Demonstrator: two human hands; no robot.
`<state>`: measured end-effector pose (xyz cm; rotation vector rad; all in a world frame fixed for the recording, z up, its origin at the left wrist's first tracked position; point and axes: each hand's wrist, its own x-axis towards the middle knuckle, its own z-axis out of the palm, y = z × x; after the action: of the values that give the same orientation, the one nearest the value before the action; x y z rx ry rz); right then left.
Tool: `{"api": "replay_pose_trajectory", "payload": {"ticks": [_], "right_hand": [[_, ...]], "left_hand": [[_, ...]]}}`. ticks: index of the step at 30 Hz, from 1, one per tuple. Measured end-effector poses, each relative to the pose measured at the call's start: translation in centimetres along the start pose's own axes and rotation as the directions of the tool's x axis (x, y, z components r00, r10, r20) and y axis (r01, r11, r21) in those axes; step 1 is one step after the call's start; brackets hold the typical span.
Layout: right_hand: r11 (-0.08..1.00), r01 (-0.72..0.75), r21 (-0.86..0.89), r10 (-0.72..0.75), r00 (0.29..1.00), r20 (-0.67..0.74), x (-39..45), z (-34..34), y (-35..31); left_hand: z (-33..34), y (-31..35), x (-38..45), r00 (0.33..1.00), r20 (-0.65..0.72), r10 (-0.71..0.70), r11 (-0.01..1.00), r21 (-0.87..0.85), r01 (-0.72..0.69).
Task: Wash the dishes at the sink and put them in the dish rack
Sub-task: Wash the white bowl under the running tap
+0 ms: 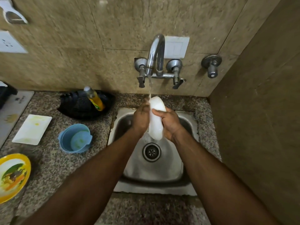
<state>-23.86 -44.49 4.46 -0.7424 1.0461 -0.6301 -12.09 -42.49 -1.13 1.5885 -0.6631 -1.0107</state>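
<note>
Rinsing goes best if the right hand (170,123), fingers curled round the white dish (156,118), keeps it tilted over the sink (189,161) under the tap stream (150,87) while the left hand (141,118) rubs its hidden face, fingers unseen

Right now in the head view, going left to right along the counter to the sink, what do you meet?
Yellow-rimmed plate → white rectangular tray → blue cups → black dish with the soap bottle → left hand → white bowl under the running tap → right hand.
</note>
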Motion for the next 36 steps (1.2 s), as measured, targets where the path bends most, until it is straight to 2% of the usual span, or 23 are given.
{"api": "replay_pose_trajectory", "payload": {"ticks": [2,3,7,10,13,15,17,20,21,25,27,30,31,34,36], "right_hand": [[0.998,-0.004,0.056,0.003,1.000,0.019,0.2,-0.3,-0.6],[0.997,-0.011,0.076,0.008,0.999,0.039,0.1,-0.3,-0.8],[0.990,-0.014,0.143,0.002,0.997,0.080,-0.7,0.0,-0.7],[0.992,0.004,0.125,-0.009,0.999,0.042,-0.6,0.7,0.1],[0.991,-0.016,0.133,0.029,0.994,-0.103,-0.1,1.5,0.2],[0.992,-0.018,0.124,0.040,0.984,-0.176,0.3,1.5,-0.1],[0.989,-0.029,0.143,0.056,0.981,-0.184,0.6,1.2,-0.8],[0.984,-0.078,0.162,0.099,0.987,-0.125,0.9,1.0,-1.8],[0.984,-0.101,0.147,0.118,0.986,-0.114,0.9,1.2,-2.1],[0.978,-0.160,0.137,0.157,0.987,0.036,0.9,1.7,-2.6],[0.976,-0.162,0.144,0.136,0.976,0.172,0.4,1.7,-2.9],[0.974,-0.111,0.199,0.050,0.956,0.291,0.0,1.6,-2.2],[0.985,-0.073,0.158,0.025,0.958,0.285,-0.3,1.7,-1.7],[0.986,0.081,-0.146,-0.061,0.988,0.140,-0.5,1.0,0.1],[0.978,0.085,-0.189,-0.068,0.993,0.094,-0.3,0.1,1.4]], "left_hand": [[-0.2,-0.8,-0.3,0.960,0.110,0.257,0.955,0.126,-0.269],[-0.3,-0.8,-0.3,0.943,0.143,0.301,0.935,0.147,-0.321],[-1.4,1.2,-0.1,0.941,0.257,0.222,0.974,-0.010,-0.227],[-2.2,2.8,1.1,0.951,0.306,0.038,0.995,0.077,-0.065],[-1.7,3.4,1.0,0.963,0.267,-0.041,0.994,0.111,0.012],[-1.0,2.9,-0.1,0.974,0.226,0.010,1.000,0.008,-0.012],[-0.9,1.8,-1.1,0.965,0.236,0.113,0.993,-0.060,-0.101],[-2.1,-0.1,-1.5,0.932,0.311,0.187,0.974,0.064,-0.217],[-2.6,-0.4,-1.5,0.928,0.322,0.186,0.975,0.055,-0.214],[-2.8,0.3,-0.5,0.968,0.249,-0.016,0.988,-0.142,0.053],[-2.5,0.9,0.0,0.974,0.213,-0.076,0.979,-0.172,0.114],[-2.1,1.3,0.2,0.967,0.196,-0.160,0.928,-0.304,0.216],[-1.9,1.1,0.3,0.962,0.206,-0.178,0.906,-0.347,0.242],[-1.3,1.0,0.2,0.943,0.264,-0.205,0.877,-0.378,0.297],[-0.8,1.2,0.0,0.939,0.209,-0.272,0.885,-0.328,0.330]]}}
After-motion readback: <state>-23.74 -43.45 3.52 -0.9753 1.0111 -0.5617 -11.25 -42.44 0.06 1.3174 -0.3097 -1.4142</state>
